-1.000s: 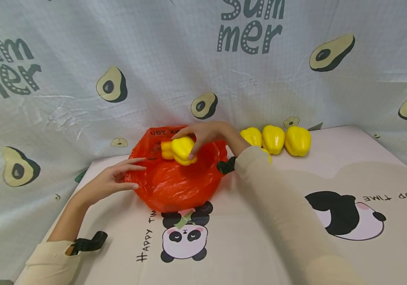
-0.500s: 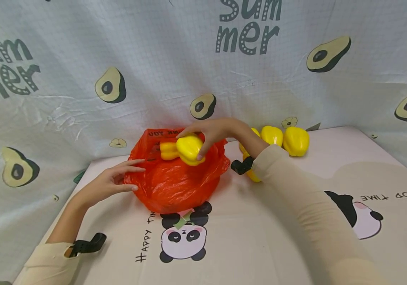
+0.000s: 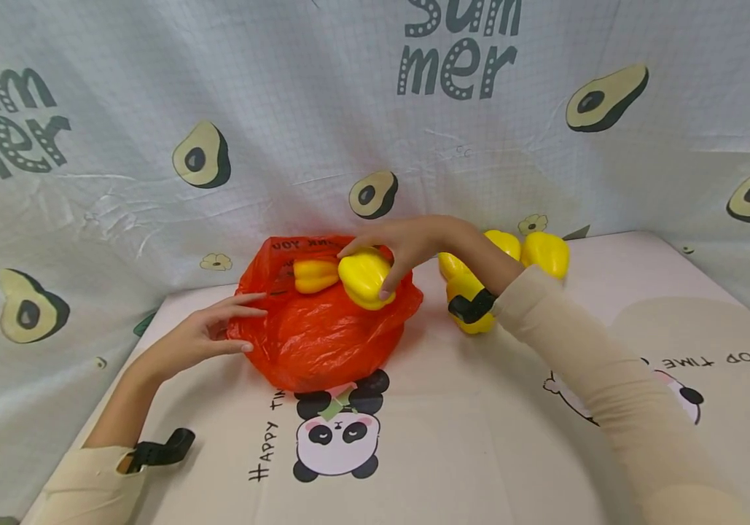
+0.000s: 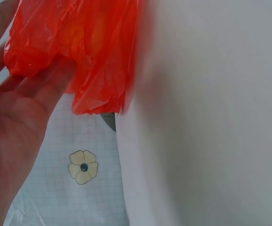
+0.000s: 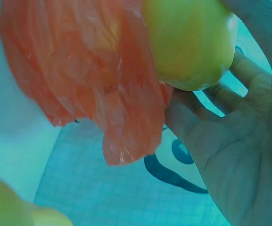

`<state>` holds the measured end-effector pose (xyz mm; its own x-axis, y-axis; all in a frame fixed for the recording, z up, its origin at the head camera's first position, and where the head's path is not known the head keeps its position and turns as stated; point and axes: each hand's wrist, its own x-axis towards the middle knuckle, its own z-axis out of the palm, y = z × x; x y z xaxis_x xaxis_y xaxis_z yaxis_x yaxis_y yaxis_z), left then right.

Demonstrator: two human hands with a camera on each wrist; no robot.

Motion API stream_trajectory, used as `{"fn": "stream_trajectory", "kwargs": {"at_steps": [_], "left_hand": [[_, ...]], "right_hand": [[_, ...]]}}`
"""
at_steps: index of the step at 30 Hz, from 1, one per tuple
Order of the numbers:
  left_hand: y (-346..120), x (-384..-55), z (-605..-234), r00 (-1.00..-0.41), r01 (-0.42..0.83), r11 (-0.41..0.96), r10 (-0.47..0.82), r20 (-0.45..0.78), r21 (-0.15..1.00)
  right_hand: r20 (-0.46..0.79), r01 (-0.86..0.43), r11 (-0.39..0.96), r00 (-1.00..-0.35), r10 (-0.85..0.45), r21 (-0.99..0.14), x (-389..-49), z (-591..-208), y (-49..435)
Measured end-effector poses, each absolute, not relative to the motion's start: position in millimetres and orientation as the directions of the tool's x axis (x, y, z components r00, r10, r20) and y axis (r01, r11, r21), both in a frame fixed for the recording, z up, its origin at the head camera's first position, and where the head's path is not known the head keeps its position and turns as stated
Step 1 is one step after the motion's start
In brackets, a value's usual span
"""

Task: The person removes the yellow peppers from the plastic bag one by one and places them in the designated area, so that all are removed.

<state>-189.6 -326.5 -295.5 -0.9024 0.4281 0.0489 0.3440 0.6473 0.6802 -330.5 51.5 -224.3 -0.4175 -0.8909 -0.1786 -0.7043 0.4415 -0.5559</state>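
A red plastic bag (image 3: pixel 322 350) stands with its mouth spread on the table. Inside, toward the back, lies a yellow bell pepper (image 3: pixel 314 277). My right hand (image 3: pixel 407 244) holds another yellow bell pepper (image 3: pixel 363 278) from above, over the right part of the bag's mouth. The right wrist view shows that held pepper (image 5: pixel 190 42) beside the bag's film (image 5: pixel 84 70), with fingers around it. At the bag's left rim is my left hand (image 3: pixel 200 339), fingers extended and thumb apart. In the left wrist view, bag film (image 4: pixel 74 47) covers the fingertips of the left hand (image 4: pixel 18 113).
Several yellow bell peppers (image 3: pixel 545 254) stand at the back right, partly hidden by the right forearm. One pepper (image 3: pixel 473 321) sits nearer, behind the black wrist camera (image 3: pixel 471 306). A printed curtain (image 3: pixel 296 131) hangs behind the panda-printed table (image 3: pixel 440 437).
My right hand has moved to the right with the bell pepper, away from the pepper in the bag. The left hand has stayed at the bag's left rim.
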Motion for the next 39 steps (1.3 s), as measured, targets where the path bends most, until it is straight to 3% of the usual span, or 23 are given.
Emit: {"fn": "stream_trajectory", "kwargs": {"at_steps": [17, 39], "left_hand": [[-326.9, -194.6, -296.3, -0.908, 0.328, 0.729, 0.419, -0.012, 0.601], [-330.6, -197.2, -295.1, -0.930, 0.290, 0.747, 0.366, -0.006, 0.598]], "right_hand": [[-0.121, -0.689, 0.409, -0.426, -0.896, -0.599, -311.5, -207.2, 111.4], [-0.176, -0.626, 0.527, -0.535, -0.826, -0.575, -294.6, -207.8, 190.4]]}}
